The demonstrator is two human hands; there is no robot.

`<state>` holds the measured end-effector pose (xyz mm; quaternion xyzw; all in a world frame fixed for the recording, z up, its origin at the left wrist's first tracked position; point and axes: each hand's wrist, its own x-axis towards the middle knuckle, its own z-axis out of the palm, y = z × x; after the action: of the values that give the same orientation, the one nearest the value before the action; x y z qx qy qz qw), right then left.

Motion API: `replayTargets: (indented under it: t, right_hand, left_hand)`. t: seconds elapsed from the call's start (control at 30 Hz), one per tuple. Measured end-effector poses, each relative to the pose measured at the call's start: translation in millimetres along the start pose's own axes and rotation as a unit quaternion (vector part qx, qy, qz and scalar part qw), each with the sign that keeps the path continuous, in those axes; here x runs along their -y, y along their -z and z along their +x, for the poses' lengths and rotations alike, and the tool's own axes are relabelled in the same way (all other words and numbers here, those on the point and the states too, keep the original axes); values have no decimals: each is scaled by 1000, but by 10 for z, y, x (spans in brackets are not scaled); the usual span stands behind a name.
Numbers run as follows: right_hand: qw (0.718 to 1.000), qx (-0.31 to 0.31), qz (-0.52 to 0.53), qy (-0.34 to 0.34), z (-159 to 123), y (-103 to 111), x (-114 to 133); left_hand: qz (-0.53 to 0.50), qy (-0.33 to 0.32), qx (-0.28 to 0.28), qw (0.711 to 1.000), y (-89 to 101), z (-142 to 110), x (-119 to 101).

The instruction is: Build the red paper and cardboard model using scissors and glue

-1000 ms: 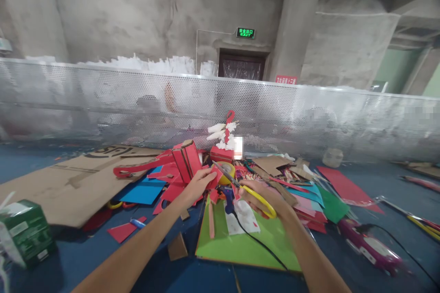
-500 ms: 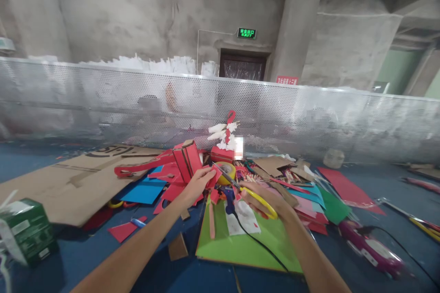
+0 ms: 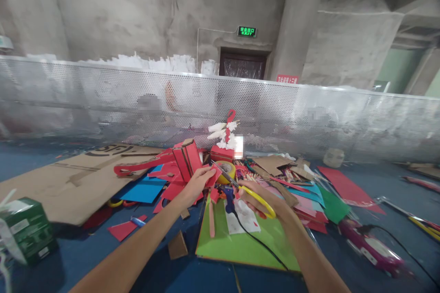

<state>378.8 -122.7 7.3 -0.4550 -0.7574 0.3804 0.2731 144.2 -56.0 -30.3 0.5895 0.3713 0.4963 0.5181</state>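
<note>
Between the fingers of my left hand (image 3: 198, 184) is a small piece of red paper (image 3: 213, 176). My right hand (image 3: 256, 198) grips a pair of scissors (image 3: 258, 198) by their yellow handles. The blades point up and left, close beside the red piece; whether they touch it I cannot tell. Just behind the blades lies a roll of yellow tape (image 3: 229, 169). Below my hands a blue glue gun (image 3: 229, 201) with a black cord rests on a white sheet (image 3: 242, 219), over a green board (image 3: 233, 249).
To the left are a red-covered cardboard construction (image 3: 187, 160), a blue sheet (image 3: 144, 190), a large cardboard sheet (image 3: 65, 187) and a green box (image 3: 27, 231). Coloured paper scraps (image 3: 309, 201) and a purple tool (image 3: 369, 247) with a cord lie right. A perforated metal screen (image 3: 192, 105) stands behind.
Almost nothing differs: both hands keep their places, with the red paper and the scissors held as before. The view shifts very slightly.
</note>
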Motion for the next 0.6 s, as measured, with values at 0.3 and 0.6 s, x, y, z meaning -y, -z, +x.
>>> replayTargets:
  t: [0.3,0.6]
  right_hand:
    - [1000,-9,3,-8,-17,-11,42]
    - [999,-36,-11,18,76,-21,-166]
  left_hand:
    - [-1,8,-14,1000,-5,-4,-13]
    - [13,-19,-38,999,-38,-41,-36]
